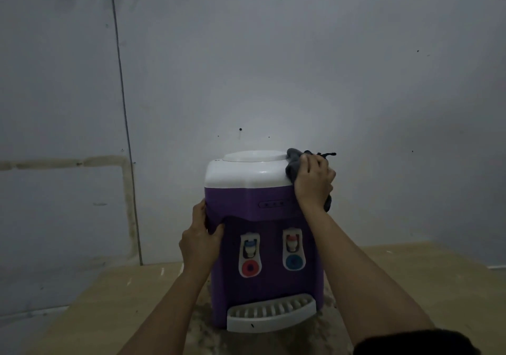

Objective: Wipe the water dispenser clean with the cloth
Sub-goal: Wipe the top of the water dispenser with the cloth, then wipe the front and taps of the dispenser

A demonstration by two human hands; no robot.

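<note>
The purple plastic water dispenser with a white top [254, 209] stands on a tan wooden table [123, 294] near a bare grey wall [273, 67]. The right hand [313, 182] curls around a dark grey cloth [293, 163] at the top's right edge. The left hand [201, 241] grips the dispenser's left edge; table shows on both sides.

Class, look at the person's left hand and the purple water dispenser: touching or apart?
Touching. The head view shows the left hand wrapped around the left front edge of the water dispenser, its thumb lying on the purple front face with no gap.
</note>
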